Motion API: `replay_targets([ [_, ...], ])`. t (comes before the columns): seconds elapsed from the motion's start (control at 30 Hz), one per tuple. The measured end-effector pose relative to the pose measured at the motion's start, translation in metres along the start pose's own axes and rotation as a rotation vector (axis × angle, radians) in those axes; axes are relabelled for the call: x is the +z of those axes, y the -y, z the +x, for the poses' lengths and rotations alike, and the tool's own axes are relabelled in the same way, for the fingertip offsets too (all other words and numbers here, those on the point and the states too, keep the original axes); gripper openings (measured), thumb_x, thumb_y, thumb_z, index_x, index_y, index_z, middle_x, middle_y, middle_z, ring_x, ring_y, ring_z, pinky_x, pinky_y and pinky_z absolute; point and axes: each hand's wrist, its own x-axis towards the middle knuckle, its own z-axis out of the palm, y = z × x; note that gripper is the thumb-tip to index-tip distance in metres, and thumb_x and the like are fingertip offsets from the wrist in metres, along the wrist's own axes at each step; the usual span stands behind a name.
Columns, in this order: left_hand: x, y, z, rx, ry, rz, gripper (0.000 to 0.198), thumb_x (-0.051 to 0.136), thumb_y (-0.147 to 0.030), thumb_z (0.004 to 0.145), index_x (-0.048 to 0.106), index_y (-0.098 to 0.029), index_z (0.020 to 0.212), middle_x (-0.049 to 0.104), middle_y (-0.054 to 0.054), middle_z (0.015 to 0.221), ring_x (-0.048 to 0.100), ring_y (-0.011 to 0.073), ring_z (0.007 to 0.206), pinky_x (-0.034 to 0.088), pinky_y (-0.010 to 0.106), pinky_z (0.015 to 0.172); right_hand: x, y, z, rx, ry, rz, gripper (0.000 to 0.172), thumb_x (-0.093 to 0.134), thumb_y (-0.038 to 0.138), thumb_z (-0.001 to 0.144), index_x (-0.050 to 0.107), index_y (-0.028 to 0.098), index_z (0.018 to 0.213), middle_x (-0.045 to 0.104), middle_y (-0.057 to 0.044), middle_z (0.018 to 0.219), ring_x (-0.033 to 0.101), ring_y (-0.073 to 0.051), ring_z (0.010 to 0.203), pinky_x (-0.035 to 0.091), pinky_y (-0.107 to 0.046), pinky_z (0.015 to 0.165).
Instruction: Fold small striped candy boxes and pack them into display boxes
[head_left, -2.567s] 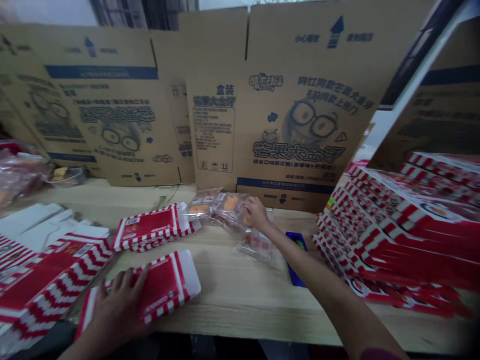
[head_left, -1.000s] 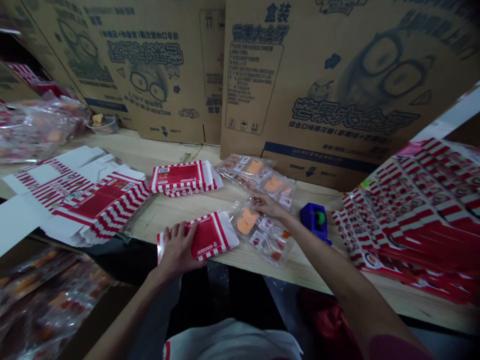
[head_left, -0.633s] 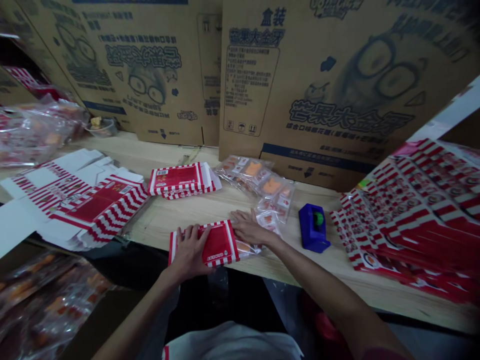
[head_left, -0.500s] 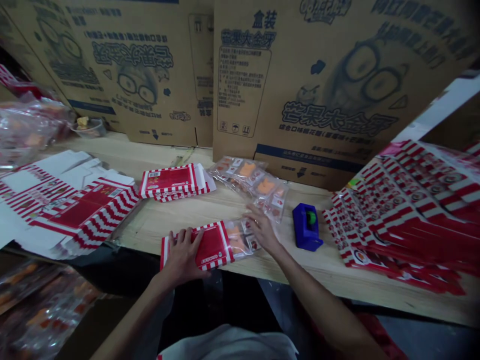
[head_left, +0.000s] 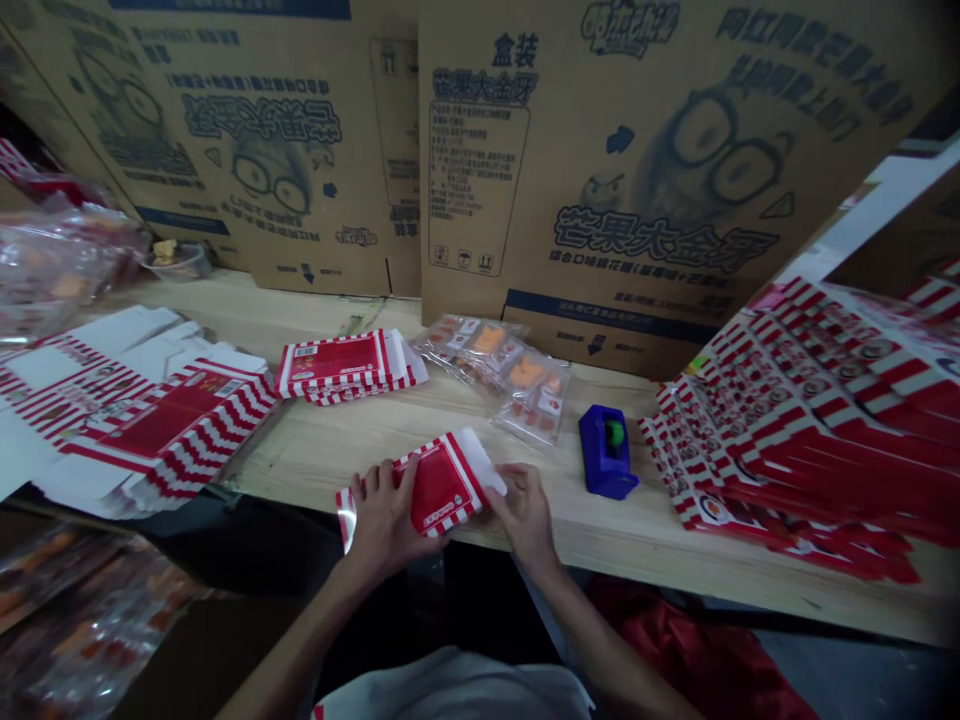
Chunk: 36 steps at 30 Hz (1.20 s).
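Observation:
A red-and-white striped carton point(head_left: 442, 486) lies tilted near the front edge of the table. My left hand point(head_left: 386, 515) grips it across its left part, the fingers over its top face. At the carton's right end, my right hand point(head_left: 525, 515) pinches the white flap point(head_left: 482, 462) between thumb and fingers. No candy packet shows outside this carton. Behind it lie clear packets of orange candy point(head_left: 525, 375), and two or so similar striped cartons point(head_left: 337, 362) are stacked to their left.
A blue tape dispenser point(head_left: 606, 455) stands to the right, beside a large pile of striped cartons point(head_left: 810, 430). Flat cartons point(head_left: 187, 420) lie at left. Tall cardboard boxes point(head_left: 600, 180) line the back. Bagged candy point(head_left: 97, 610) fills a box at lower left.
The candy packet that stuck out of the carton's right end is no longer visible. My right hand has moved down to the flap, and the carton has turned slightly.

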Motion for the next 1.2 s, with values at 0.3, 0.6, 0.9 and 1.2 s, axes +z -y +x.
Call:
replay_targets([
  [0.3,0.009,-0.019,-0.05,-0.096,0.008,-0.818,0.08,0.054,-0.047,0.086,0.017,-0.018,0.152,0.051,0.017,0.132,0.054,0.0299,0.116,0.046,0.047,0.096,-0.033,0.008,-0.021,0.163,-0.019,0.45,0.052,0.079,0.035,0.069,0.036,0.029,0.097,0.069,-0.002,0.096,0.071,-0.021,0.075,0.059,-0.035,0.065],
  [0.6,0.025,-0.031,-0.068,-0.078,0.319,-1.555,0.089,0.06,-0.049,0.084,0.012,-0.021,0.153,0.046,0.016,0.143,0.059,0.0275,0.115,0.053,0.039,0.091,-0.051,-0.018,-0.044,0.087,-0.031,0.134,0.037,0.069,0.039,0.078,0.063,0.023,0.11,0.068,-0.007,0.117,0.062,-0.026,0.11,0.049,-0.043,0.097],
  [0.9,0.024,-0.033,-0.049,0.053,0.076,-1.072,0.02,0.054,-0.036,0.088,0.06,-0.017,0.087,0.061,0.007,0.096,0.057,0.0186,0.091,0.046,0.031,0.084,-0.059,-0.013,-0.045,-0.042,0.108,0.002,0.017,0.064,0.034,0.081,0.062,0.022,0.069,0.064,-0.003,0.086,0.061,-0.02,0.086,0.048,-0.032,0.079],
  [1.2,0.024,-0.035,-0.042,-0.062,0.096,-1.463,0.028,0.062,-0.027,0.083,0.056,-0.02,0.109,0.052,0.001,0.087,0.053,0.0128,0.079,0.043,0.024,0.071,-0.067,-0.018,-0.031,0.327,0.264,0.386,0.03,0.082,0.033,0.063,0.071,0.02,0.088,0.067,-0.002,0.083,0.062,-0.017,0.074,0.05,-0.029,0.07],
])
